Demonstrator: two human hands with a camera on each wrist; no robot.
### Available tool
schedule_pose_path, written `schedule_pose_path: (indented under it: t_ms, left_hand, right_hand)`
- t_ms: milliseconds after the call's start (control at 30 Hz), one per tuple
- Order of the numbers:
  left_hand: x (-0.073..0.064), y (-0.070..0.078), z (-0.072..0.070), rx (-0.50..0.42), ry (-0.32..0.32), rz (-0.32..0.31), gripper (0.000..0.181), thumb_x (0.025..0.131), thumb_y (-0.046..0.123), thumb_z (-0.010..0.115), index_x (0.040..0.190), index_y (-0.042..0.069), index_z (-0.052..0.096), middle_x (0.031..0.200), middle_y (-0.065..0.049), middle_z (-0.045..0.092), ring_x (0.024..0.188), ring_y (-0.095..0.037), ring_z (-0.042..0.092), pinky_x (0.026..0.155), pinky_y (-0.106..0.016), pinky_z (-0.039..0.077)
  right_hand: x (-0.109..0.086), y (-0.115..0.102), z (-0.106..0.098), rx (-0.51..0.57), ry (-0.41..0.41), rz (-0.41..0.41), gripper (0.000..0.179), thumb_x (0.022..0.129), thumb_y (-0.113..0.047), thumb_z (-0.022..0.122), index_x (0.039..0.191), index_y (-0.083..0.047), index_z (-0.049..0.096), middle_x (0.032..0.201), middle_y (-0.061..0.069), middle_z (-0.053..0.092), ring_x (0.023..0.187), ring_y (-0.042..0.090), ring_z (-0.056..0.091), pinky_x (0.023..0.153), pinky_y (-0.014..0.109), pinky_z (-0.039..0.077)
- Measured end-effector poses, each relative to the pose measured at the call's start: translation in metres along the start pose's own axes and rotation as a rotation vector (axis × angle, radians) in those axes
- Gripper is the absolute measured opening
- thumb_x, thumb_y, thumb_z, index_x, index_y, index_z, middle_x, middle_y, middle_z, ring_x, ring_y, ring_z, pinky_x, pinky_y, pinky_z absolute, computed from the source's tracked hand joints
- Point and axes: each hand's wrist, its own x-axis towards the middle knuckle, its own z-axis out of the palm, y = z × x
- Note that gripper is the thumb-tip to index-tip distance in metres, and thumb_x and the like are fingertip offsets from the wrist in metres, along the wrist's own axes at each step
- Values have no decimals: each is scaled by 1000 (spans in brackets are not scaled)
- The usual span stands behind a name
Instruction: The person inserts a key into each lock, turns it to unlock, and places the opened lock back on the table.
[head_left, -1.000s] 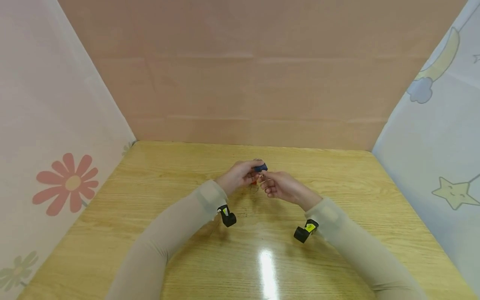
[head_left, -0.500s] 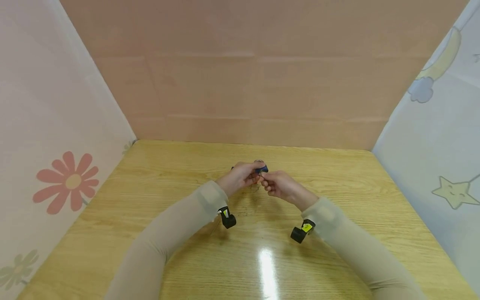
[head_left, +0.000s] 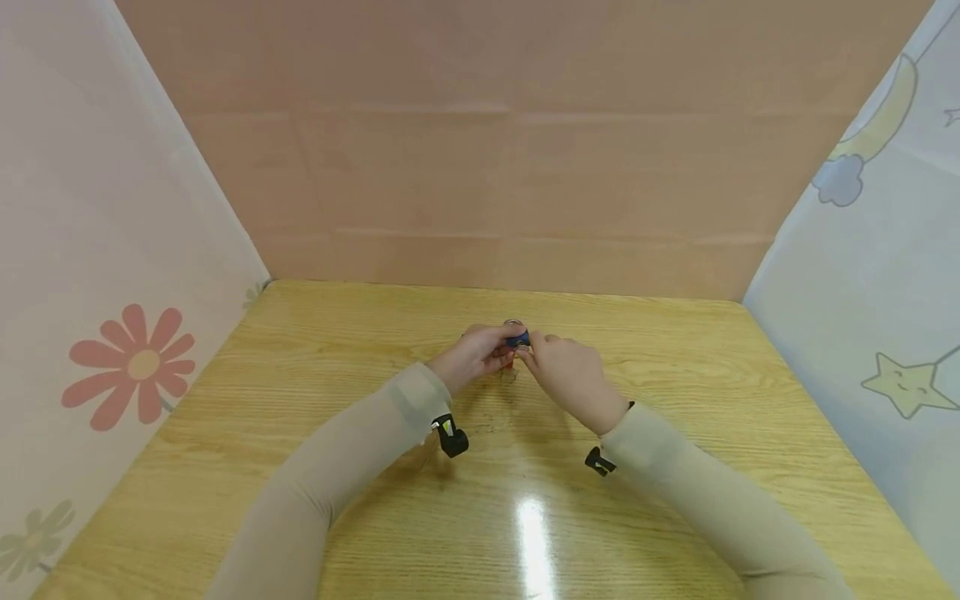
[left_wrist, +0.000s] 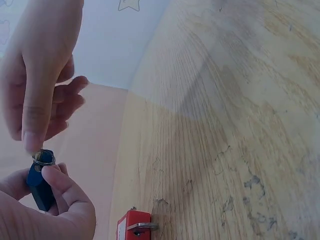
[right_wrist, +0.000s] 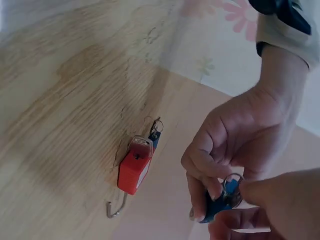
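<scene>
My left hand (head_left: 472, 354) grips a small dark blue block (left_wrist: 41, 187) between thumb and fingers, above the far middle of the table. A metal ring (left_wrist: 45, 163) sits at one end of the block. From the other side comes my right hand (head_left: 572, 373); in the right wrist view its thumb lies on the ring and a bent finger lies opposite, pinching that end. Below the hands on the tabletop rests a red block (right_wrist: 134, 172) with a metal hook (right_wrist: 116, 213) at one end and a metal loop at the other.
Beside the red block lies another small blue piece (right_wrist: 155, 137) with thin metal rings. The wooden table (head_left: 360, 333) meets a plain back wall panel (head_left: 480, 183), with printed panels left and right. Each wrist wears a black camera mount (head_left: 452, 437).
My right hand has turned over, its back now facing up, and its thumb and finger have shifted at the ringed end. My left hand stays nearly in place with the blue block.
</scene>
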Motion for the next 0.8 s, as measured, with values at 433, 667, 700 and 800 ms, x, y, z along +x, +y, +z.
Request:
schedule_pose_path:
  t_ms: [433, 667, 700, 800]
  left_hand:
    - [0, -2, 1, -7, -24, 12, 13, 88, 13, 72, 89, 1, 70, 68, -5, 66, 56, -10, 57, 54, -17, 49]
    - [-2, -3, 1, 5, -8, 15, 25, 87, 13, 73, 105, -3, 69, 72, -5, 67, 57, -10, 57, 57, -17, 50]
    - [-2, -3, 1, 9, -5, 15, 25, 87, 14, 73, 106, -3, 69, 72, -5, 67, 57, -10, 57, 57, -17, 50]
    - [-2, -3, 1, 3, -7, 22, 22, 87, 13, 73, 102, -3, 69, 71, -5, 66, 57, -10, 55, 55, -17, 49]
  right_hand:
    - [3, -4, 12, -364, 197, -180, 32, 93, -31, 65, 72, -10, 54, 49, -3, 33, 40, 8, 23, 37, 21, 19]
    - [3, -2, 16, -342, 162, -205, 25, 94, -23, 65, 75, -10, 56, 49, -4, 34, 40, 7, 25, 34, 20, 22]
    - [3, -2, 17, -337, 158, -205, 25, 94, -22, 65, 75, -10, 56, 48, -4, 34, 40, 6, 25, 34, 20, 22]
    - [4, -2, 18, -309, 157, -195, 25, 94, -22, 65, 75, -9, 56, 48, -4, 34, 39, 6, 25, 34, 20, 22]
